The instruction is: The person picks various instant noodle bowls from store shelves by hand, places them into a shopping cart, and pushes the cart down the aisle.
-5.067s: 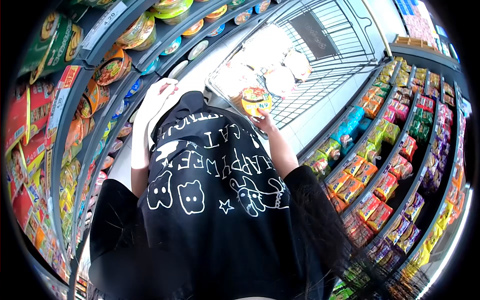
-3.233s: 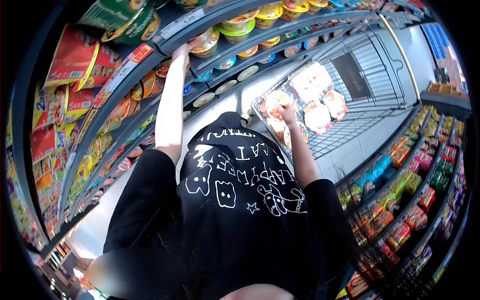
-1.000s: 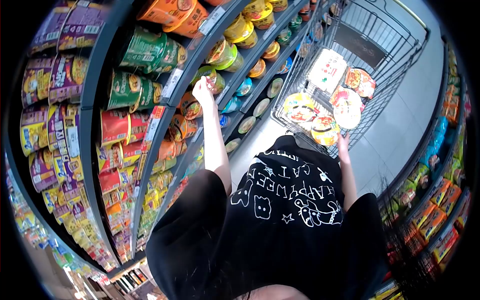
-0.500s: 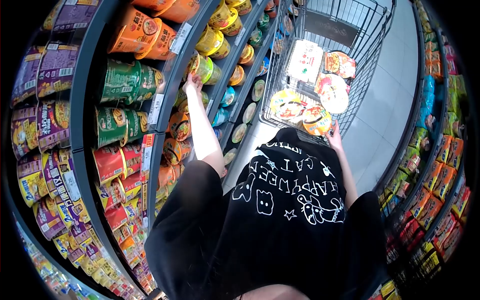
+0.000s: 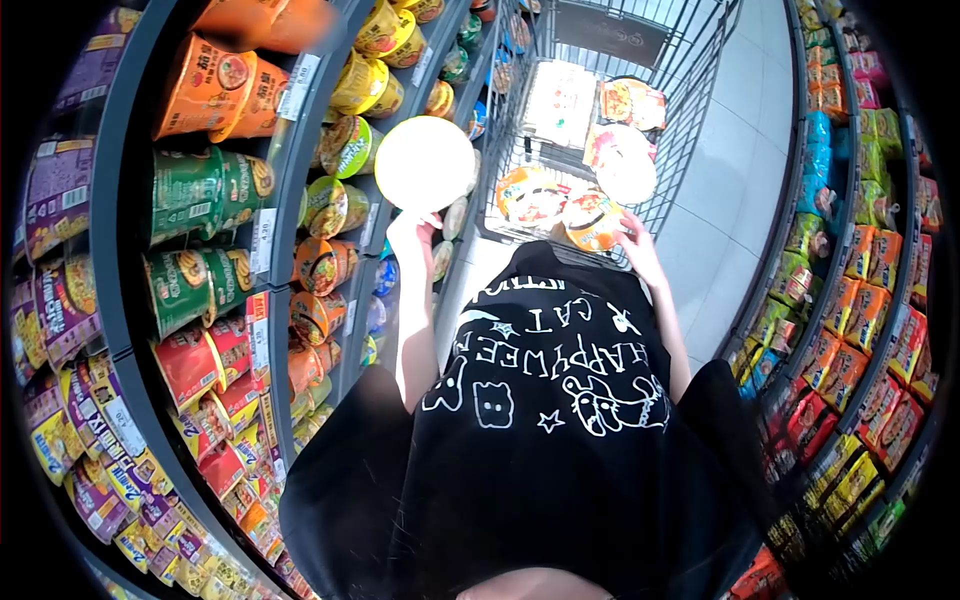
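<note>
Bowl [image 5: 425,165], top glaring white, pinched in your left hand [image 5: 413,232], left of cart [image 5: 605,38]. Your right hand [image 5: 636,242] touches orange tub [image 5: 591,222] inside cart's near end; whether gripping, cannot tell.

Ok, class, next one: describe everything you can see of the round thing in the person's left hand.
The round thing shows a nearly circular white face with a thin yellow-green edge. The face is so bright that any print is lost, and its material cannot be told; its depth is hidden. It is turned toward the camera, and in the picture it appears between the shelf and the shopping cart. The left hand holds its lower edge.
</note>
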A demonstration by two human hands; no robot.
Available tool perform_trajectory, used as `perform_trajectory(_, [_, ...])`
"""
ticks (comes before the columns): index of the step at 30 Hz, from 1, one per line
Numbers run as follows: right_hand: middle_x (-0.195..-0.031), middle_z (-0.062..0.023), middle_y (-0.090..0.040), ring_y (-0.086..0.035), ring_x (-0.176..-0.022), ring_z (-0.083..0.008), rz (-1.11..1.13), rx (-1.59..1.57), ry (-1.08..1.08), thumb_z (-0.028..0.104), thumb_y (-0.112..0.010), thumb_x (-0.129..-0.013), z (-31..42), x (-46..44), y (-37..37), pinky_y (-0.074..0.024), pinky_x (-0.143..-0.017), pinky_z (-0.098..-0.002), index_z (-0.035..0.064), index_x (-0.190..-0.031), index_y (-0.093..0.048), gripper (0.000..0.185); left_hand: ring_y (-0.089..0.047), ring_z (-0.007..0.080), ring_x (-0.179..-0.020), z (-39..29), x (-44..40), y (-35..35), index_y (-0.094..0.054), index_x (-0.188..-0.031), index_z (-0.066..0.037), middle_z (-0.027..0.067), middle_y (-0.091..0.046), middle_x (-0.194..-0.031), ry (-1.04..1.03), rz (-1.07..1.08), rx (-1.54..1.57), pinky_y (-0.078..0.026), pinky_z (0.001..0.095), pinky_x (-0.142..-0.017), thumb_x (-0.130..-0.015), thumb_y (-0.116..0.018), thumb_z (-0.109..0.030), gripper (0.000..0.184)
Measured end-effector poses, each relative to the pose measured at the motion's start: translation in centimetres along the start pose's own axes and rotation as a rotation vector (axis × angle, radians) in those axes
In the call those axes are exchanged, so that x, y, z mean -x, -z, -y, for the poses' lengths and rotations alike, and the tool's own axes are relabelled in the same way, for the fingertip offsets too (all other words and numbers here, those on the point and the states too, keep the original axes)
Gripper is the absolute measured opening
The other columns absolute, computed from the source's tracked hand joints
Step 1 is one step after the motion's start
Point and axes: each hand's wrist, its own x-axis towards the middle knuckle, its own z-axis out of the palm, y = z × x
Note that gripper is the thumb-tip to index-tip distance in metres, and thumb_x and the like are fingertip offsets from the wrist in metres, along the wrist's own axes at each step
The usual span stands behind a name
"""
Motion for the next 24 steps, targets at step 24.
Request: perform_trajectory(24, [-0.130, -0.0218, -0.030, -0.027, -0.121, -0.0329, 0.227, 0.940, -0.037, 0.031, -0.058, -0.072, -5.0, -3.7, -2.8, -0.0240, -0.099, -0.0369, 0.0112, -0.119, -0.045, 0.052, -0.055, 0.0129, -0.061, 17.9, -12.7, -9.7, -0.059, -0.072, 0.005, 0.0070, -0.058, -0.066, 0.378, 0.493, -0.430, -0.045, 0.0245, -0.059, -0.078, -0.051, -0.010, 0.018])
